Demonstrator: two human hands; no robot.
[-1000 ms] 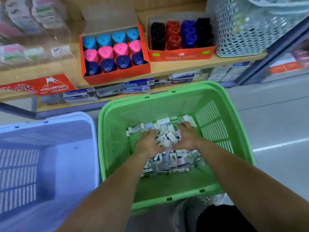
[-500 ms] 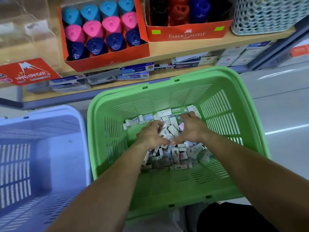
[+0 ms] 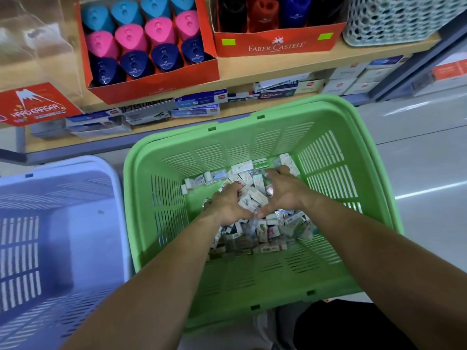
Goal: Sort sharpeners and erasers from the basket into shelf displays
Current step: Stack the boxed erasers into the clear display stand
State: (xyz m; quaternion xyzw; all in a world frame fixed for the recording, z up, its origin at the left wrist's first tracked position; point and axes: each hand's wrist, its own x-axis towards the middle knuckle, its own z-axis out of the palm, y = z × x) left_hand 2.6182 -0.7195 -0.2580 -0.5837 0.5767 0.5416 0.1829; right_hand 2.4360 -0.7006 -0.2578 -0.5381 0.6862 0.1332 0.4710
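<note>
A green slotted basket [image 3: 328, 157] sits in front of me with a heap of small wrapped erasers [image 3: 267, 233] on its floor. Both hands are down in the heap. My left hand [image 3: 228, 204] curls its fingers round a clump of erasers. My right hand [image 3: 284, 192] cups the same clump from the other side, fingers bent over the packets. On the shelf above, an orange display box [image 3: 151, 90] holds blue, pink and navy sharpeners. A second orange box [image 3: 278, 45] holds black, red and blue ones.
A pale blue basket [image 3: 60, 170] stands to the left of the green one. A red eraser display card [image 3: 32, 104] and a clear bin sit at the shelf's left. A white lattice basket [image 3: 394, 18] is on the right. Flat boxes line the lower shelf.
The view has dropped and closed in on the green basket. Both hands stay in the eraser heap, gathering a clump between them; the right hand has spread a little further back.
</note>
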